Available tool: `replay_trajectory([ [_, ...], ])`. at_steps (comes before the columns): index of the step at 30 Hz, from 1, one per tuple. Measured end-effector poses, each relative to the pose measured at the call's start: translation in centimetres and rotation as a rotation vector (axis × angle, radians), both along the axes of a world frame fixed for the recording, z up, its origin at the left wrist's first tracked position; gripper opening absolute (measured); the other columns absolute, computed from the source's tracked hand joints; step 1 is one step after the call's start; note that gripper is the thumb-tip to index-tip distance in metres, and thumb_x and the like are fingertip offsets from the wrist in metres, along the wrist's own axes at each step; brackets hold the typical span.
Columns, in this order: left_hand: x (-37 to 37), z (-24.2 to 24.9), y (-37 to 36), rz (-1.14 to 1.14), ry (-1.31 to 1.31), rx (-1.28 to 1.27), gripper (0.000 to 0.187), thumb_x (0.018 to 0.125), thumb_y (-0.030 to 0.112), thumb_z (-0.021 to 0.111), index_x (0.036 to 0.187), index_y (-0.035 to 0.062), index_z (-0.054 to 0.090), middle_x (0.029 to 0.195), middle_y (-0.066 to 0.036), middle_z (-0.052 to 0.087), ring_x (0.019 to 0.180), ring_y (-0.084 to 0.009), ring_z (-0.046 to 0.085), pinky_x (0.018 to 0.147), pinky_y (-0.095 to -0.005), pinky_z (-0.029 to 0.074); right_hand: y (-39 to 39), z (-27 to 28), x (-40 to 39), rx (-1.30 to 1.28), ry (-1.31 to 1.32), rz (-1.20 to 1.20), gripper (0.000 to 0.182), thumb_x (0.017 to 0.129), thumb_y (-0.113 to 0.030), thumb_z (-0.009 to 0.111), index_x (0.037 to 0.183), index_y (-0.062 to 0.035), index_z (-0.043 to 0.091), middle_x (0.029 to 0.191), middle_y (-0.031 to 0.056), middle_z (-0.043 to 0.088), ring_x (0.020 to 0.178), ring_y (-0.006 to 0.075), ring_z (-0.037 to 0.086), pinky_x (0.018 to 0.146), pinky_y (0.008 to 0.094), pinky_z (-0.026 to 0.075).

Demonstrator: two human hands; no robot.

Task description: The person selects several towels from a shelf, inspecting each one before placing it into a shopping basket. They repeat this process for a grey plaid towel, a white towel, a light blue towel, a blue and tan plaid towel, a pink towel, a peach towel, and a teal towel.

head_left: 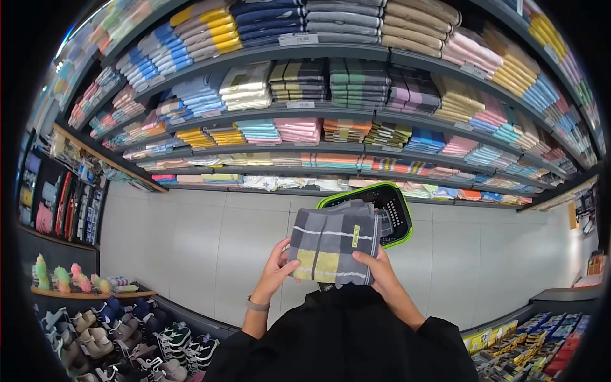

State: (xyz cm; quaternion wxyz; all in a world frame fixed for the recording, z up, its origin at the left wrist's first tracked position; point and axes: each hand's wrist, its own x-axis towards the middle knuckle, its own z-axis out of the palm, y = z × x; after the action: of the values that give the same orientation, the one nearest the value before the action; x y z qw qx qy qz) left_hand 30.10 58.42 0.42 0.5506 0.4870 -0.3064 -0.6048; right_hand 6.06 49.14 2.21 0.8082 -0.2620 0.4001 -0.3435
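A folded grey checked towel (324, 239) with a yellow-green square and a small yellow label is held level in front of my body. My left hand (277, 267) grips its left edge, thumb on top near the yellow-green square. On the right edge my right hand (379, 267) holds it the same way, thumb just below the label. Beyond the towel, a black basket with a bright green rim (409, 223) sits on the floor, partly covered by the towel. Something grey and dark shows inside the basket; I cannot make it out.
Shelves (353, 113) of folded towels in many colours run across the front. Shoes (95, 340) fill a rack at the lower left, below a ledge with pastel items (62, 278). Packaged goods (534, 347) lie at the lower right. Tiled floor (254, 223) lies between.
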Motion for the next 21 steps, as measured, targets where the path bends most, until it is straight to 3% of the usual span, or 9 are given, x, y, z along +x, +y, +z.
replay_trajectory([
  [5, 0.1, -0.8, 1.7, 0.031, -0.042, -0.039, 0.056, 0.087, 0.004, 0.051, 0.135, 0.0009, 0.024, 0.114, -0.013, 0.053, 0.083, -0.0152, 0.057, 0.052, -0.0268, 0.051, 0.8, 0.9, 0.5, -0.034, 0.018, 0.06, 0.043, 0.079, -0.001, 0.062, 0.118, -0.001, 0.046, 0.107, 0.0095, 0.057, 0.094, 0.0172, 0.058, 0.081, 0.0308, 0.049],
  [7, 0.6, -1.1, 2.3, 0.064, -0.054, 0.019, 0.057, 0.086, 0.002, 0.051, 0.135, -0.0002, 0.023, 0.118, -0.013, 0.052, 0.093, -0.0168, 0.056, 0.068, -0.0294, 0.052, 1.3, 0.2, 0.7, -0.037, 0.037, 0.065, 0.047, 0.078, -0.003, 0.064, 0.12, -0.0007, 0.044, 0.108, 0.0095, 0.057, 0.095, 0.0169, 0.057, 0.082, 0.0308, 0.049],
  [8, 0.3, -1.4, 2.4, 0.038, -0.04, 0.026, 0.057, 0.086, 0.002, 0.051, 0.135, -0.0002, 0.023, 0.118, -0.013, 0.052, 0.093, -0.0168, 0.056, 0.068, -0.0294, 0.052, 1.6, 0.1, 0.8, -0.053, 0.057, 0.064, 0.048, 0.078, -0.004, 0.065, 0.121, -0.0007, 0.043, 0.108, 0.0095, 0.057, 0.095, 0.0167, 0.057, 0.082, 0.0307, 0.048],
  [10, -0.1, -2.2, 3.0, 0.149, 0.12, -0.036, 0.058, 0.084, 0.0, 0.052, 0.135, -0.001, 0.024, 0.121, -0.014, 0.05, 0.106, -0.0179, 0.052, 0.087, -0.0332, 0.047, 2.4, -0.4, 1.0, -0.062, 0.082, 0.091, 0.047, 0.078, -0.003, 0.064, 0.12, -0.0012, 0.044, 0.111, 0.0082, 0.056, 0.098, 0.015, 0.056, 0.084, 0.0298, 0.047],
  [11, 0.4, -4.1, 3.8, 0.121, 0.233, 0.024, 0.059, 0.081, 0.007, 0.058, 0.133, -0.0011, 0.03, 0.124, -0.014, 0.049, 0.119, -0.0219, 0.044, 0.1, -0.0377, 0.036, 2.7, -0.9, 1.0, -0.118, 0.087, 0.133, 0.048, 0.078, -0.003, 0.064, 0.122, -0.0013, 0.044, 0.111, 0.0074, 0.056, 0.099, 0.0144, 0.055, 0.085, 0.0294, 0.046],
  [12, 0.5, -6.1, 4.6, 0.11, 0.234, 0.028, 0.059, 0.081, 0.007, 0.058, 0.133, -0.0011, 0.03, 0.124, -0.014, 0.049, 0.119, -0.0219, 0.044, 0.1, -0.0377, 0.036, 2.9, -1.5, 1.0, -0.174, 0.089, 0.18, 0.05, 0.078, -0.003, 0.064, 0.123, -0.0014, 0.043, 0.112, 0.0067, 0.056, 0.1, 0.0138, 0.054, 0.087, 0.0291, 0.044],
  [14, 0.3, -9.2, 6.1, 0.096, 0.873, 0.329, 0.059, 0.081, 0.01, 0.059, 0.132, -0.0013, 0.032, 0.127, -0.014, 0.047, 0.118, -0.0255, 0.046, 0.1, -0.0393, 0.037, 2.9, -3.5, 0.6, -0.178, 0.077, 0.222, 0.052, 0.079, -0.004, 0.064, 0.126, -0.0015, 0.041, 0.113, 0.0056, 0.055, 0.101, 0.013, 0.053, 0.089, 0.028, 0.042],
  [18, -3.3, -12.2, 5.8, 0.037, 0.894, 0.473, 0.051, 0.082, 0.005, 0.058, 0.128, -0.0008, 0.037, 0.124, -0.016, 0.049, 0.116, -0.0287, 0.048, 0.1, -0.0413, 0.038, 1.7, -7.3, -0.8, -0.193, 0.113, 0.329, 0.051, 0.08, -0.004, 0.063, 0.127, -0.0019, 0.041, 0.115, 0.0057, 0.055, 0.102, 0.0135, 0.053, 0.09, 0.0277, 0.041],
  [21, -5.7, -13.0, 3.5, 0.072, 0.629, 0.524, 0.044, 0.082, 0.002, 0.058, 0.122, 0.0013, 0.042, 0.117, -0.016, 0.053, 0.109, -0.0302, 0.053, 0.094, -0.0437, 0.043, -0.1, -10.2, -3.3, -0.034, 0.138, 0.277, 0.049, 0.079, -0.006, 0.063, 0.123, -0.0017, 0.045, 0.111, 0.0059, 0.057, 0.101, 0.0142, 0.053, 0.089, 0.0279, 0.041],
])
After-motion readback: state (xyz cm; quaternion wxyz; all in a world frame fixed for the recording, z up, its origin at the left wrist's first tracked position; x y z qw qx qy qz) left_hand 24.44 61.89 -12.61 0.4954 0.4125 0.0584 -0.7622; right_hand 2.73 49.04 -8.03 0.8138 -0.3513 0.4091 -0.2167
